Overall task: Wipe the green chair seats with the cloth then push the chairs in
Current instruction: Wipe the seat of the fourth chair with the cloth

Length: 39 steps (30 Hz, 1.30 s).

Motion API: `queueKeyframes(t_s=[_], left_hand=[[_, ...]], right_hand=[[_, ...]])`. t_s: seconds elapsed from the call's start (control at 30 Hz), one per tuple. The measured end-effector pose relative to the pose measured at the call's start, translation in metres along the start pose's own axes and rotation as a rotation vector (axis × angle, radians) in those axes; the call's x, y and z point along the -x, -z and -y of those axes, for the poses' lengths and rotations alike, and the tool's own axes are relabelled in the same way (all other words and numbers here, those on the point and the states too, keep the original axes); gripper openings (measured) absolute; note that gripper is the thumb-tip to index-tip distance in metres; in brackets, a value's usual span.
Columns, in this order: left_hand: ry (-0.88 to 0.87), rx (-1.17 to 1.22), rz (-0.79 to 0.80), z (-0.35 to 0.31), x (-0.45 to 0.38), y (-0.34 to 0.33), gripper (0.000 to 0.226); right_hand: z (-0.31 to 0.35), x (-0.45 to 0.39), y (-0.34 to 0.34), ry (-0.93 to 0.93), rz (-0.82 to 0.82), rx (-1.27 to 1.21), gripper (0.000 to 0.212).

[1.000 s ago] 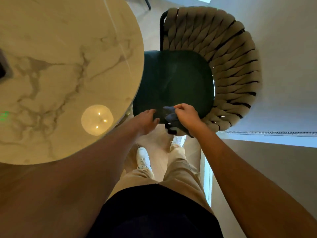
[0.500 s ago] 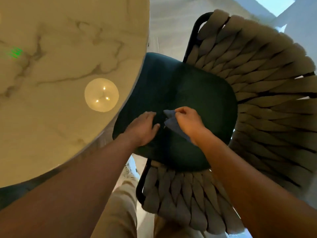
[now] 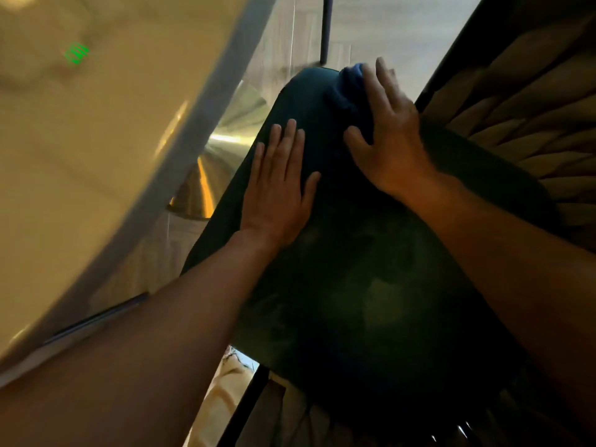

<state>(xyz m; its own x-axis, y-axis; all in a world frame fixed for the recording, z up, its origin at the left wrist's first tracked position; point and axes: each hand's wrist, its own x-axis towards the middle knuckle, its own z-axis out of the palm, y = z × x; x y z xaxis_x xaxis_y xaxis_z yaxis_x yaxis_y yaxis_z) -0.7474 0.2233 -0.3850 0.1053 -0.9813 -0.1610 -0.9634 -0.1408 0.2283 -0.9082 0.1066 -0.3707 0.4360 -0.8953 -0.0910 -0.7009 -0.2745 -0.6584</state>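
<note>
The pale marble surface fills the left of the view, and its curved rim runs diagonally from upper centre down to the lower left. Under that rim a brass pedestal base shows, just beside the seat's left side. The green chair seat takes up the centre and lower right, and its rounded far edge stands over bare wood floor. A narrow strip of floor lies between the seat's left side and the surface's rim. A woven tan backrest curves round the seat's right side on a black frame, and 1 dark leg of other furniture stands on the floor beyond.

Both forearms reach in from below. The left hand lies flat on the seat near its left edge, fingers straight and together, holding nothing. The right hand presses down on the blue cloth with its fingers spread. The cloth is bunched at the far end of the seat, close to the backrest frame, and shows past the fingers and thumb. The 2 hands are near each other but apart.
</note>
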Motion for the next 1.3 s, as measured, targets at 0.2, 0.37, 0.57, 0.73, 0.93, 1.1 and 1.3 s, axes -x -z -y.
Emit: queueKeyframes(t_s=[0.2, 0.37, 0.57, 0.73, 0.93, 1.1, 1.3], left_hand=[[-0.023, -0.07, -0.063, 0.002, 0.0, -0.011, 0.066], [-0.047, -0.024, -0.06, 0.004, 0.002, -0.008, 0.065], [-0.078, 0.096, -0.034, 0.007, 0.008, 0.001, 0.069], [-0.135, 0.107, 0.006, 0.021, 0.036, 0.005, 0.069], [-0.113, 0.078, -0.026, 0.043, 0.074, 0.005, 0.07], [-0.127, 0.074, -0.038, 0.06, 0.087, -0.001, 0.069], [-0.13, 0.073, -0.06, 0.061, 0.086, -0.01, 0.068]], right_hand=[[-0.001, -0.01, -0.034, 0.048, -0.199, -0.009, 0.055], [-0.002, 0.002, -0.034, 0.217, -0.187, -0.058, 0.035], [0.0, 0.022, -0.028, 0.276, -0.09, -0.145, 0.025], [0.003, 0.048, -0.022, 0.294, 0.043, -0.204, 0.024], [0.023, 0.051, 0.007, 0.139, 0.322, -0.291, 0.032], [0.044, 0.013, -0.011, 0.138, -0.119, -0.256, 0.035], [0.049, 0.004, -0.066, -0.016, -0.213, -0.127, 0.052]])
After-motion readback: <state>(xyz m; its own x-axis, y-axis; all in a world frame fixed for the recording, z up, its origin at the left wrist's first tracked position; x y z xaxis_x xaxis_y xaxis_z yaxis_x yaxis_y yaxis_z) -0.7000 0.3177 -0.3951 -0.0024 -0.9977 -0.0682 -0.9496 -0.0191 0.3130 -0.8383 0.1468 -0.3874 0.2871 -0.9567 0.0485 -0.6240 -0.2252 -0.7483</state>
